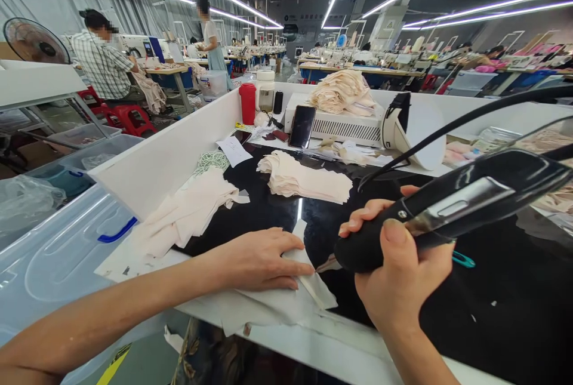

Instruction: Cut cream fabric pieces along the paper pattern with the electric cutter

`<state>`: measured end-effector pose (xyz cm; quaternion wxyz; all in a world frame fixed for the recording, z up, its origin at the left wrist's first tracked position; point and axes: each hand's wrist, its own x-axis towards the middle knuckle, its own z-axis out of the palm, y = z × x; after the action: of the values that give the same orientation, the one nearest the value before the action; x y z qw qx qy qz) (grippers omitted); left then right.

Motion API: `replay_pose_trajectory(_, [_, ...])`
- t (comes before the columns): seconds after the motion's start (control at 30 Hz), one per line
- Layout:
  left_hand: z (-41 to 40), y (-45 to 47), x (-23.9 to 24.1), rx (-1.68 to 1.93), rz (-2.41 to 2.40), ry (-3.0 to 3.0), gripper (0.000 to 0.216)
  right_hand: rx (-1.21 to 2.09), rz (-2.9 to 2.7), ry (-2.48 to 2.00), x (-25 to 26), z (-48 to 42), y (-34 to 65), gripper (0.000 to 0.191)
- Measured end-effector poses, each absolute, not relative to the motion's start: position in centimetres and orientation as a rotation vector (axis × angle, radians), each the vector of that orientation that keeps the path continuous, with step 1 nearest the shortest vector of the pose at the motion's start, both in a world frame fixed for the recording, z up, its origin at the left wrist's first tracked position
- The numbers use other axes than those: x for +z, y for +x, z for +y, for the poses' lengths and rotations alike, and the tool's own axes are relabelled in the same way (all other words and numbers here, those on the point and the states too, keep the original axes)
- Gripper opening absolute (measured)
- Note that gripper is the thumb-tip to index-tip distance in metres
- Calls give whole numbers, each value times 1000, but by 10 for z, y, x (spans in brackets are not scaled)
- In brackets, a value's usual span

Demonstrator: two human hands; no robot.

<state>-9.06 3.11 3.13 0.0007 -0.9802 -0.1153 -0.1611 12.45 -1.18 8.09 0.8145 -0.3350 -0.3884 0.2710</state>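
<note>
My left hand [264, 258] lies palm down with fingers stretched out, pressing on a pale fabric piece [320, 290] at the table's front edge. My right hand [403, 265] is wrapped round a black corded hand tool [447, 200] with a chrome panel. The tool's rounded end is just right of the fabric and my left fingertips; its exact working tip is hard to make out. Ahead on the black tabletop [501, 313] lies a stack of cream fabric pieces [308, 179]. More cream pieces [192, 209] are heaped to the left of it.
A low white wall [170, 158] borders the table. Toward the back are a phone [302, 126], a red cup [247, 103] and a white vented box [349, 128] bearing fabric. A teal thread snipper [463, 259] lies right. Two people work behind, left.
</note>
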Motion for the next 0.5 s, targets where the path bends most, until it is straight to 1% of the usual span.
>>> replay_pose_trajectory(0.1, [30,-90,30,-505,-372,-3068,33,571,-818,-721,84,-12,124,56])
replay_pose_trajectory(0.27, [29,-88,28,-555,-364,-3061,34,558,-777,-740,92,-8,122,48])
replay_pose_trajectory(0.5, [27,-85,25,-599,-371,-3031,33,538,-809,-739,92,1,120,48])
